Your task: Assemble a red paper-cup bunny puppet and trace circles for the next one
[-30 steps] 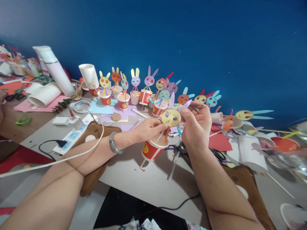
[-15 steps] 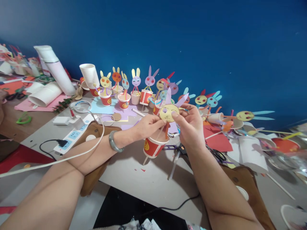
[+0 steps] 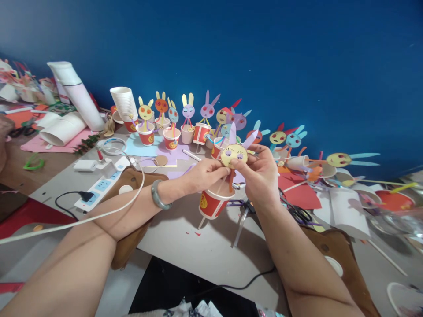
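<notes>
Both hands pinch a yellow paper rabbit face (image 3: 235, 154) with purple ears and drawn eyes and lashes. My left hand (image 3: 208, 174) grips its lower left edge between thumb and fingers. On the right side, my right hand (image 3: 259, 174) lays its thumb across the lower front of the face, fingers behind it. Below hangs a red and white paper cup (image 3: 214, 205), joined to the face by an orange strip (image 3: 231, 180) and a clear stick. The stick's end sticks out under the cup, above the table.
Several finished paper-cup rabbits (image 3: 147, 134) stand along the blue wall. At left are a power strip (image 3: 104, 185), a white cable, a leaning thermos (image 3: 82, 101) and stacked paper cups (image 3: 124, 103). A hot glue gun (image 3: 249, 207), scissors (image 3: 299, 213) and red paper (image 3: 304, 191) lie at right.
My right thumb has slid down and left, from the right eye to the lower part of the face, so both eyes now show. The cup has shifted slightly.
</notes>
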`<state>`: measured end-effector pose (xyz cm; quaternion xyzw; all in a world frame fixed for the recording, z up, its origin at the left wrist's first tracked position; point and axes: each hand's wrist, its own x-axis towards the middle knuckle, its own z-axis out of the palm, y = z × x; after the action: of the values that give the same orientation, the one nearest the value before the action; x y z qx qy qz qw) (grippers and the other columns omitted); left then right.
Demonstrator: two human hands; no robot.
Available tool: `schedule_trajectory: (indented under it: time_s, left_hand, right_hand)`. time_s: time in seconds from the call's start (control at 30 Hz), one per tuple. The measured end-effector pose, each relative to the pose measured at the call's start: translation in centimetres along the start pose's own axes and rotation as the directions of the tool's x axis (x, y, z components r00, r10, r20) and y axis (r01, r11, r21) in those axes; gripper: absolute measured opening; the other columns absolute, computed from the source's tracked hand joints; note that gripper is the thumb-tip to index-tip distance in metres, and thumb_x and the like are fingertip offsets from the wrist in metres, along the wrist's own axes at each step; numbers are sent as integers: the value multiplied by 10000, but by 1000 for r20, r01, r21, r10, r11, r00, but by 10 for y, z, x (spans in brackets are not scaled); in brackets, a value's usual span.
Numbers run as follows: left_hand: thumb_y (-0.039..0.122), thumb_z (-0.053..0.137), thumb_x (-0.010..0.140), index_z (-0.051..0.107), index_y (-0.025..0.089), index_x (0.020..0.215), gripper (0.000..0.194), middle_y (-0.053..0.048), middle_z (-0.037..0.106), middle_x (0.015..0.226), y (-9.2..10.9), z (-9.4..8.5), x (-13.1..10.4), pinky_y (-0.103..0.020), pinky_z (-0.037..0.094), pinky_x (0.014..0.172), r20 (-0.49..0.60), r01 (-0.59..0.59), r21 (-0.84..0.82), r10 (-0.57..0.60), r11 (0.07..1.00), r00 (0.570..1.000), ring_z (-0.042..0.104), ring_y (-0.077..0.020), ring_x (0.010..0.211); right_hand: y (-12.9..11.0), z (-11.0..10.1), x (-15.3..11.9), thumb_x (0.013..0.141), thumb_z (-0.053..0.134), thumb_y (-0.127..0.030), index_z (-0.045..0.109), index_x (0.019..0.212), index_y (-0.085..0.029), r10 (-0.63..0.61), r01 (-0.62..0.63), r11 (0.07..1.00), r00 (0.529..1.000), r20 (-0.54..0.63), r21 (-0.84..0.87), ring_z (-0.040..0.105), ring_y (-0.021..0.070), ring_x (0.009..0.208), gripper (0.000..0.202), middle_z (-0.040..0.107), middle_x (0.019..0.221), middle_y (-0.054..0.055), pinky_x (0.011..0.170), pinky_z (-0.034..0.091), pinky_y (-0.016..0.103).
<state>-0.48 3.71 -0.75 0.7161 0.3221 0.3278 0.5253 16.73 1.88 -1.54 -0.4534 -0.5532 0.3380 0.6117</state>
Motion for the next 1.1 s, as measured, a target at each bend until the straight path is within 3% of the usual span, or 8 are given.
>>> schedule_trajectory:
  time_s: [0.13,0.27,0.4,0.5,0.57,0.77,0.93,1.1]
  left_hand:
    - [345,550,926,595,156,690,306,-5,589,687,-3,-1,2,-251,389,610,-7,3,-46,-4,999,1000,483,-99,639]
    - [368,562,920,600,154,689,317,8,559,659,-1,-11,6,-247,374,593,-82,4,-119,-13,993,997,460,-93,620]
    - [370,569,920,642,146,735,299,-17,641,738,3,-22,11,-254,442,675,-184,-25,-200,-13,979,983,550,-112,703]
    - [348,559,938,667,143,748,300,-37,689,801,4,-26,13,-252,468,717,-240,-49,-232,-8,971,971,597,-116,746]
    - [345,545,958,682,139,771,310,-47,700,826,5,-27,13,-246,469,704,-249,-57,-255,-8,965,968,608,-116,751]
    - [414,537,994,710,144,873,342,-66,720,866,9,-27,10,-274,503,716,-210,-17,-253,-37,967,977,642,-150,789]
    - [416,568,974,712,184,1047,283,-98,715,1269,5,-30,13,-312,514,996,-270,-95,-251,24,963,962,630,-206,1218]
    - [311,652,868,680,157,1006,209,-59,722,1012,-2,-30,18,-332,533,913,-281,-93,-339,-6,936,960,664,-154,948]
  right_hand:
    - [2,1,1,721,904,-495,531,1109,-291,20,-20,1000,1000,-18,14,779,231,845,575,771,884,-9,787,642,401]
    - [1,0,3,742,874,-588,560,1114,-294,24,-25,1000,1000,3,17,780,256,976,568,786,962,32,878,638,434]
    - [-1,0,3,718,886,-617,583,1163,-269,72,-69,997,982,176,-24,760,270,1075,641,793,1091,77,929,623,450]
    - [2,1,1,684,929,-562,601,1265,-260,111,-89,993,940,324,-80,741,287,1135,732,770,1233,112,960,614,462]
    - [7,2,-1,643,966,-504,593,1346,-253,127,-90,989,927,354,-120,740,295,1142,834,756,1277,121,984,610,471]
    - [12,6,-4,666,957,-449,624,1374,-242,137,-90,983,936,324,-158,769,287,1046,810,779,1213,102,932,633,452]
    - [5,1,2,666,950,-491,679,1249,-249,18,-4,993,993,121,-114,759,283,1041,687,781,1149,77,927,629,446]
    - [3,-8,8,655,946,-529,657,1235,-257,-41,42,991,999,8,-128,752,282,993,703,769,1085,71,928,617,484]
